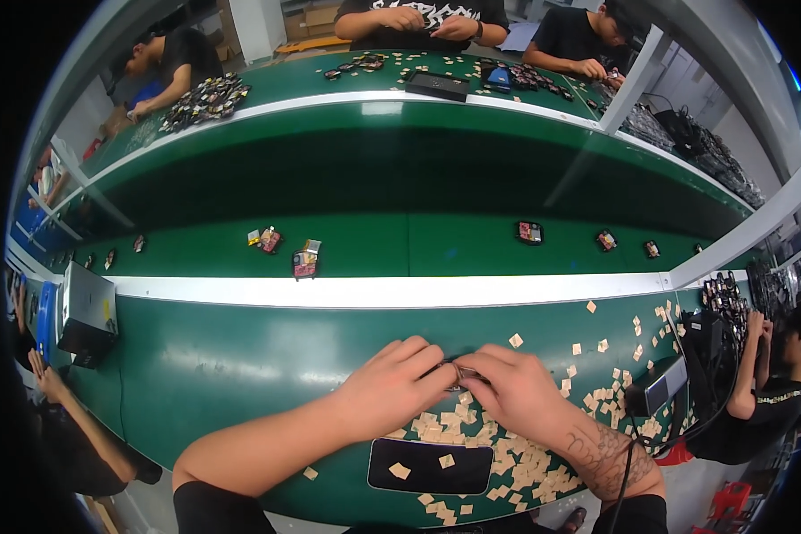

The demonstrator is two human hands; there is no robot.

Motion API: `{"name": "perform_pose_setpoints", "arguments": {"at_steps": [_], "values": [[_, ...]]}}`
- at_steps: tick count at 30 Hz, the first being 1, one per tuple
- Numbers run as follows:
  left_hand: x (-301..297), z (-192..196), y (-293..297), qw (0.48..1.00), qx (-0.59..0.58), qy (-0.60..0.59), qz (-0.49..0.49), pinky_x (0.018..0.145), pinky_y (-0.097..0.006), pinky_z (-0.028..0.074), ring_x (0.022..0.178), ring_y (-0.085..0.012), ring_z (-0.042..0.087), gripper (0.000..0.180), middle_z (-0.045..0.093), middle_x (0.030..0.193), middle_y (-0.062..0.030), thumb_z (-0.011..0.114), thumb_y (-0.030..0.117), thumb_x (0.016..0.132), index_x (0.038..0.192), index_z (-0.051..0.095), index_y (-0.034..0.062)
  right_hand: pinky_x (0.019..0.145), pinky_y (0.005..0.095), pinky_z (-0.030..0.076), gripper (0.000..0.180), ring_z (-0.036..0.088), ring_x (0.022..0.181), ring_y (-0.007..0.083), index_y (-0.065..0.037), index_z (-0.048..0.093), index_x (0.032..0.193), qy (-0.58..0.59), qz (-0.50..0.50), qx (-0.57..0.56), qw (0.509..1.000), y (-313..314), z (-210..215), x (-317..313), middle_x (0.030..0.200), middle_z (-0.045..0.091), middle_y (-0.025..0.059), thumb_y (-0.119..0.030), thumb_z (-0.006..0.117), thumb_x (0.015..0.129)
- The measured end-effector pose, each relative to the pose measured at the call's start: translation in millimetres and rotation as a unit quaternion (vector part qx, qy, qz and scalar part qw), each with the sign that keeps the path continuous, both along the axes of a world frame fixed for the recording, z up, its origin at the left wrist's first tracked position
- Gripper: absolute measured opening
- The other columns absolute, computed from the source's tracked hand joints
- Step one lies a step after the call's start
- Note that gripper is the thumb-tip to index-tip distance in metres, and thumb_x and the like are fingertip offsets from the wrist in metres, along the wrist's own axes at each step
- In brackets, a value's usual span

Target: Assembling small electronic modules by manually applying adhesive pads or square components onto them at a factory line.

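Note:
My left hand [399, 384] and my right hand [512, 384] meet over the green work table [231, 356]. Both have their fingers closed on one small dark part [455, 377], mostly covered by the fingertips, so its kind cannot be made out. Just below the hands, many small beige paper squares [534, 463] lie scattered and heaped, mainly under and around my right forearm. A black phone-like slab [429, 481] lies flat near the table's front edge, with a couple of the squares on its dark face.
Beyond a white rail [374, 292] runs a green belt carrying small electronic parts [305, 260]. A grey metal box [87, 313] stands at the left, a dark device [657, 386] with a cable [630, 463] at the right. Several co-workers sit around.

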State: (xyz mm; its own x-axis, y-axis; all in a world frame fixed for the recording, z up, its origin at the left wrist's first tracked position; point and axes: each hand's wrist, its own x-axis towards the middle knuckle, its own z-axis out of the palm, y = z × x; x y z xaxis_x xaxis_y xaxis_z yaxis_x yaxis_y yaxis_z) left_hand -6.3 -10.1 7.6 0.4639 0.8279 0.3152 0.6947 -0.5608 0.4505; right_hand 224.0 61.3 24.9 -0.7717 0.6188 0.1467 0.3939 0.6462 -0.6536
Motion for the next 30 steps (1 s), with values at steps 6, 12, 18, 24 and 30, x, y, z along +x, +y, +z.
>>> {"name": "perform_pose_setpoints", "arguments": {"at_steps": [6, 12, 18, 24, 30], "values": [[1.3, -2.8, -1.3, 0.999, 0.001, -0.034, 0.016, 0.089, -0.042, 0.055, 0.099, -0.0313, 0.063, 0.033, 0.065, 0.107, -0.0083, 0.084, 0.015, 0.085, 0.110, 0.065, 0.0058, 0.065, 0.0363, 0.058, 0.015, 0.072, 0.073, 0.0298, -0.003, 0.076, 0.109, 0.032, -0.063, -0.113, 0.991, -3.8, 1.0, -1.6, 0.097, 0.073, 0.0121, -0.005, 0.078, 0.094], [4.3, -0.9, 0.6, 0.999, 0.005, -0.043, 0.017, 0.087, -0.042, 0.054, 0.096, -0.0319, 0.063, 0.036, 0.064, 0.105, -0.0093, 0.085, 0.013, 0.084, 0.112, 0.064, 0.0040, 0.065, 0.0362, 0.058, 0.015, 0.072, 0.072, 0.0309, -0.001, 0.077, 0.107, 0.033, -0.076, -0.094, 0.992, -7.1, 1.0, -5.9, 0.095, 0.074, 0.0131, -0.003, 0.077, 0.092], [2.3, 1.2, -3.7, 0.999, -0.003, -0.035, 0.018, 0.086, -0.042, 0.054, 0.096, -0.0329, 0.062, 0.040, 0.064, 0.106, -0.0108, 0.086, 0.013, 0.083, 0.115, 0.065, 0.0030, 0.064, 0.0383, 0.056, 0.014, 0.072, 0.071, 0.0313, -0.001, 0.073, 0.106, 0.045, -0.095, -0.066, 0.992, -6.2, 4.8, -13.0, 0.091, 0.072, 0.0129, -0.002, 0.075, 0.092], [8.2, 10.6, -2.2, 0.995, 0.036, -0.091, 0.033, 0.084, -0.043, 0.055, 0.096, -0.0348, 0.063, 0.046, 0.063, 0.106, -0.0127, 0.086, 0.011, 0.084, 0.123, 0.063, 0.0026, 0.060, 0.0305, 0.049, 0.015, 0.062, 0.064, 0.0159, -0.002, 0.071, 0.109, 0.087, -0.093, -0.250, 0.960, 2.8, 3.8, -1.9, 0.081, 0.067, 0.0074, -0.004, 0.076, 0.095], [20.7, 3.7, 0.7, 0.870, -0.301, -0.381, 0.082, 0.089, -0.030, 0.058, 0.105, -0.0105, 0.066, 0.022, 0.070, 0.120, -0.0109, 0.064, -0.004, 0.105, 0.125, 0.058, -0.0020, 0.060, 0.0276, 0.046, 0.014, 0.054, 0.062, 0.0094, 0.000, 0.071, 0.109, 0.147, -0.089, -0.240, 0.955, -1.8, 11.5, -2.9, 0.080, 0.065, 0.0045, -0.004, 0.075, 0.096]]}}
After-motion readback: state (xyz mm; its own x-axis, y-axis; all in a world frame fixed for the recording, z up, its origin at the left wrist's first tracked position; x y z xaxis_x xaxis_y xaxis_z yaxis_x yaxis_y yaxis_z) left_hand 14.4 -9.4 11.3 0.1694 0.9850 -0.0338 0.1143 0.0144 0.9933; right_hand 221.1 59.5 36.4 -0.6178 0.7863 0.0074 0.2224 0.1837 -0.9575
